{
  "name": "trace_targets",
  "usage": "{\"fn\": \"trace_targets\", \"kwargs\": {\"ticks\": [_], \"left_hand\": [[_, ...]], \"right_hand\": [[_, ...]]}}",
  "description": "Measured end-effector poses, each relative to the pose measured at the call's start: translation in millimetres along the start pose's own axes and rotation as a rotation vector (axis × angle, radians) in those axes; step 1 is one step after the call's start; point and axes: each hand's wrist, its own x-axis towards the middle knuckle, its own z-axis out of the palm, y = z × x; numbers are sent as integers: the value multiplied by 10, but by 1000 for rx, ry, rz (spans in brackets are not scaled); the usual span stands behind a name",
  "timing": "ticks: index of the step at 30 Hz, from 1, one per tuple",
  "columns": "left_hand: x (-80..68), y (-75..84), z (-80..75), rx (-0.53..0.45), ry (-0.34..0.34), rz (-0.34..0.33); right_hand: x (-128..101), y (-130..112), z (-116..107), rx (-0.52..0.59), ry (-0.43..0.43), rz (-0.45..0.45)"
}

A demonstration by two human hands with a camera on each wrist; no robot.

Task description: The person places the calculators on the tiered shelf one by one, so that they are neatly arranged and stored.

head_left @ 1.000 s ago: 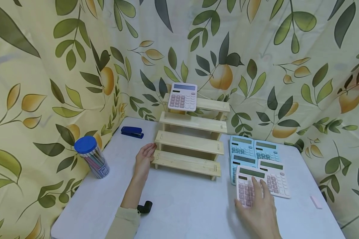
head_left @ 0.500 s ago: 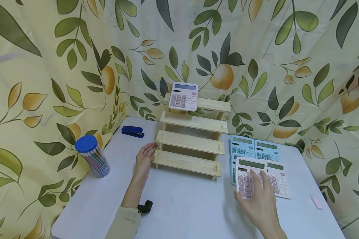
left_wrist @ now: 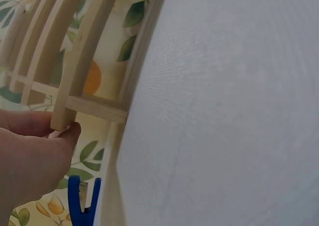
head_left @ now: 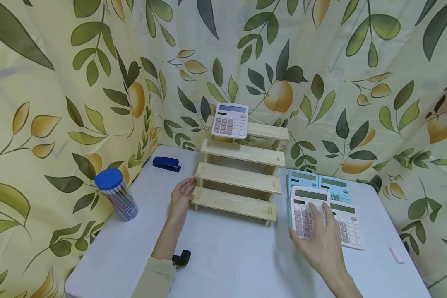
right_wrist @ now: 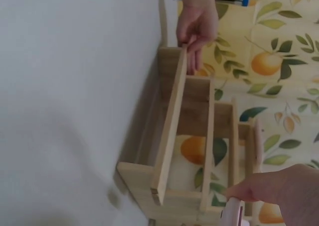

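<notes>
My right hand (head_left: 322,240) holds a white-and-pink calculator (head_left: 301,209), thumb at its left edge and fingers over its face. In the right wrist view only an edge of this calculator (right_wrist: 232,213) shows by the thumb. It overlaps another white-and-pink calculator (head_left: 352,229) and several blue calculators (head_left: 335,188) on the table. My left hand (head_left: 180,198) pinches the left end of the lowest board of a four-step wooden display rack (head_left: 234,203); the left wrist view shows thumb and fingers around the board end (left_wrist: 62,116). A third white-and-pink calculator (head_left: 230,121) leans on the top step.
A blue stapler (head_left: 166,164) lies left of the rack. Further left stands a blue-lidded jar of pens (head_left: 117,194). A small pink block (head_left: 396,255) lies near the right edge of the white table (head_left: 231,265). Leaf-patterned curtain (head_left: 97,82) surrounds the back and sides.
My right hand has carried its calculator away from me, from the front of the group to over the blue ones. My left hand has stayed at the rack.
</notes>
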Motion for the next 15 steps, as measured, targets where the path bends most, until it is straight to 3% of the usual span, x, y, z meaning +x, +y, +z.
{"fn": "trace_targets", "kwargs": {"ticks": [15], "left_hand": [[10, 9, 12, -5, 11, -1]], "right_hand": [[292, -48, -190, 0, 23, -11]]}}
